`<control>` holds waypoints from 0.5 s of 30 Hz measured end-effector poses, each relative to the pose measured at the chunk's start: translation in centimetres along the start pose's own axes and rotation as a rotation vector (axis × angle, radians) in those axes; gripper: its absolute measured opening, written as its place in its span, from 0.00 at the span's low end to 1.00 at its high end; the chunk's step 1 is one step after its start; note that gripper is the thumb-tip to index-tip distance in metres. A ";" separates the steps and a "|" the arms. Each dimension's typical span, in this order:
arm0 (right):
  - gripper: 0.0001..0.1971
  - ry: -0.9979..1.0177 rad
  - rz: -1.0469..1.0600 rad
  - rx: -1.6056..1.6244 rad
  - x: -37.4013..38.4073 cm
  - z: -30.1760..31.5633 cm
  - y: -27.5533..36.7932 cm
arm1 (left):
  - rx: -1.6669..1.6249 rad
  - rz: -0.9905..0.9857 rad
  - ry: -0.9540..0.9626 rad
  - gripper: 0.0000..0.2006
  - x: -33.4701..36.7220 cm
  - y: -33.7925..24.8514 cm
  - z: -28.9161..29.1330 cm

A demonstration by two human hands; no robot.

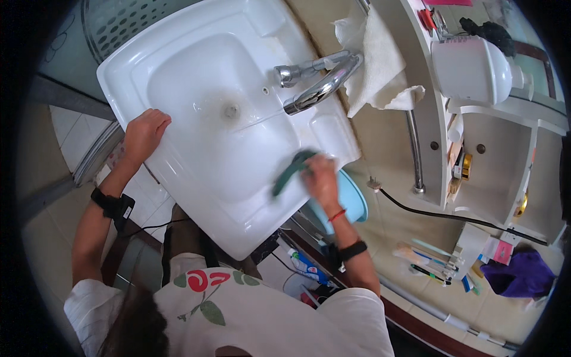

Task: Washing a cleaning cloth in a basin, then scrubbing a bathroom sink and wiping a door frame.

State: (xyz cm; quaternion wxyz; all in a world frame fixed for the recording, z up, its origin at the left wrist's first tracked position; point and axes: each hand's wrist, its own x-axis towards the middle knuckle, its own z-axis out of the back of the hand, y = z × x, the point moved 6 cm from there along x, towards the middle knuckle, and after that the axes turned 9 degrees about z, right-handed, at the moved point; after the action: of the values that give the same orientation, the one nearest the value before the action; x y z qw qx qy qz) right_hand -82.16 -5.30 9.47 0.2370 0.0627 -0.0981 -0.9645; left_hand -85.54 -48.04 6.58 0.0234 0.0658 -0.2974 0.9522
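Note:
A white washbasin [196, 50] fills the middle of the head view. On its left rim rests my left hand [146, 135], fingers curled in, with nothing visible in it. My right hand [321, 181] is closed on a dark green scouring pad [291, 172], pressed near the basin's right inner edge. Both the hand and the pad are smeared by motion, and the fingertips are partly hidden. From the chrome faucet [324, 86] a thin stream of water runs toward the drain [231, 112].
A light blue plastic basin [354, 199] sits under the sink's right corner. Whitish cloth [377, 65] hangs beside the faucet. At right are a white shelf unit [499, 160], a black cord with a plug [410, 208], several toothbrushes [437, 262] and a purple cloth [517, 273].

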 end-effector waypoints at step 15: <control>0.10 0.157 -0.035 0.451 -1.7 -3.8 6.7 | -0.024 -0.003 -0.035 0.03 -0.1 -0.2 0.1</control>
State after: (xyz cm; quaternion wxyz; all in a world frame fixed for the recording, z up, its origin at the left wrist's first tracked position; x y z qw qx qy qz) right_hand -77.03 -10.89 7.32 0.2072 0.1904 -0.2913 -0.9143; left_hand -85.40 -47.99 6.77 0.0203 0.0825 -0.3093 0.9472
